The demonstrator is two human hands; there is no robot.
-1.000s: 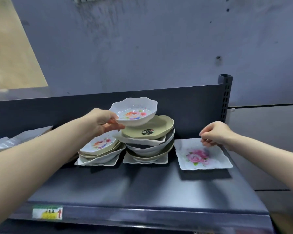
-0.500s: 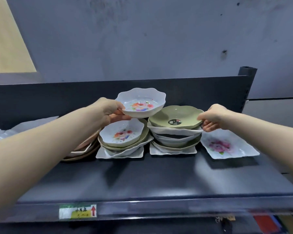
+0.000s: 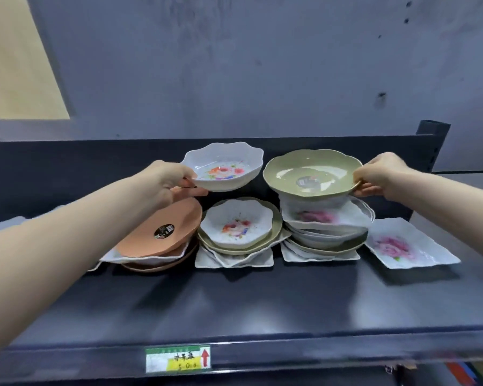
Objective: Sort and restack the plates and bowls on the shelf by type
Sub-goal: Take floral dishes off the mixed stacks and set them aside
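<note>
A shop: price label on dark metal shelf.

I watch through one wide-angle head camera, facing forward and slightly down onto the dark shelf, close in, forearms framing both lower sides, grey wall filling the upper half.

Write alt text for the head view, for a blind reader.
A person's left hand holds a white floral bowl and the right hand grips a green bowl by its rim, both above mixed stacks of dishes on a dark shelf. A square rose plate lies alone at right.
</note>
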